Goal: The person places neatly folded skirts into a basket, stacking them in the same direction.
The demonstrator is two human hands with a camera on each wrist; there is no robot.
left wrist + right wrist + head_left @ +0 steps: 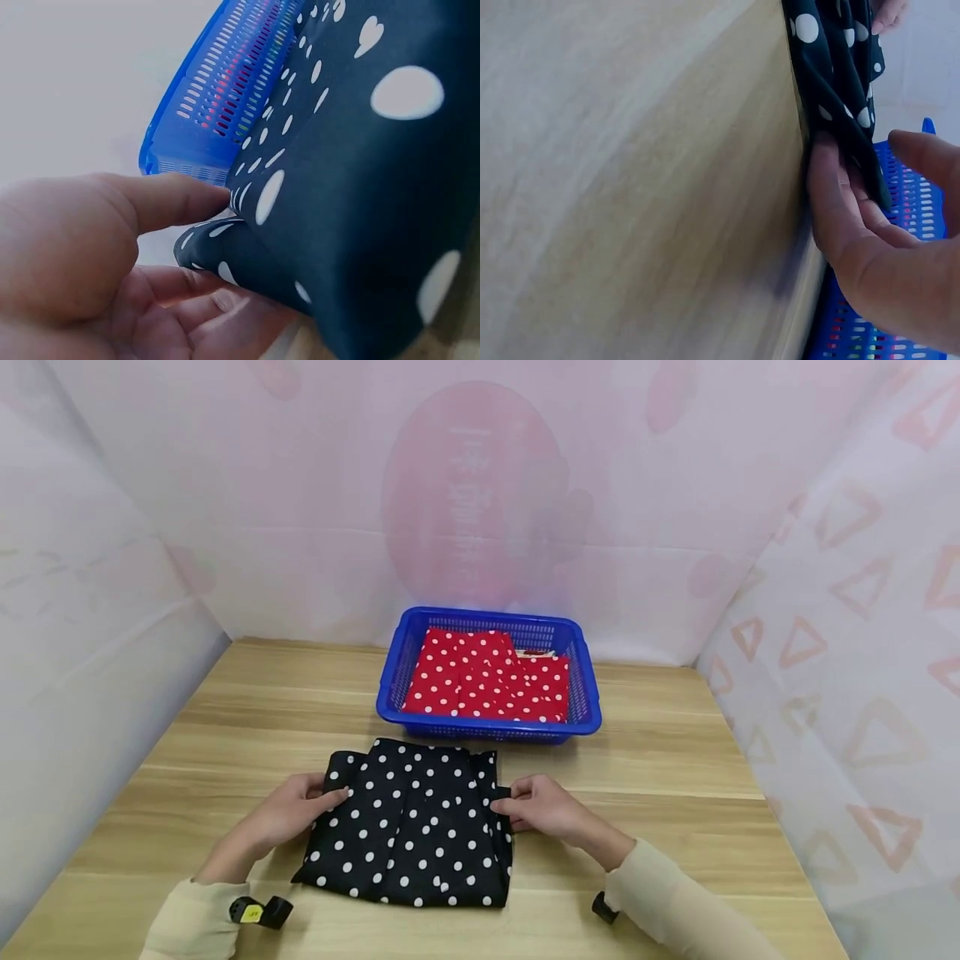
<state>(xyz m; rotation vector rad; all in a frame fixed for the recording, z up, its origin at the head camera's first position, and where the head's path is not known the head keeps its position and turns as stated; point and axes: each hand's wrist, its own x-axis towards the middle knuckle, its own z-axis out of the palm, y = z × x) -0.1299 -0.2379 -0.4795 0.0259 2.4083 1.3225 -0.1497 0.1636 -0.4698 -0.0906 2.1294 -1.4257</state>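
A folded black cloth (pixel 412 827) with white polka dots lies on the table in front of the basket. My left hand (pixel 292 814) holds its left edge; in the left wrist view the thumb (pixel 176 199) lies against the upper layer and the fingers (pixel 217 307) are beneath a lower fold. At the right edge is my right hand (pixel 547 810), with fingers (pixel 836 187) tucked under the cloth and thumb (pixel 922 154) over its top side. The fingertips under the cloth are hidden.
Behind the cloth stands a blue perforated basket (pixel 487 727) holding folded red polka-dot cloth (pixel 480 681) and a bit of pale patterned material (pixel 536 653). The wooden table (pixel 675 760) is bordered by pale printed sheets at the back and sides.
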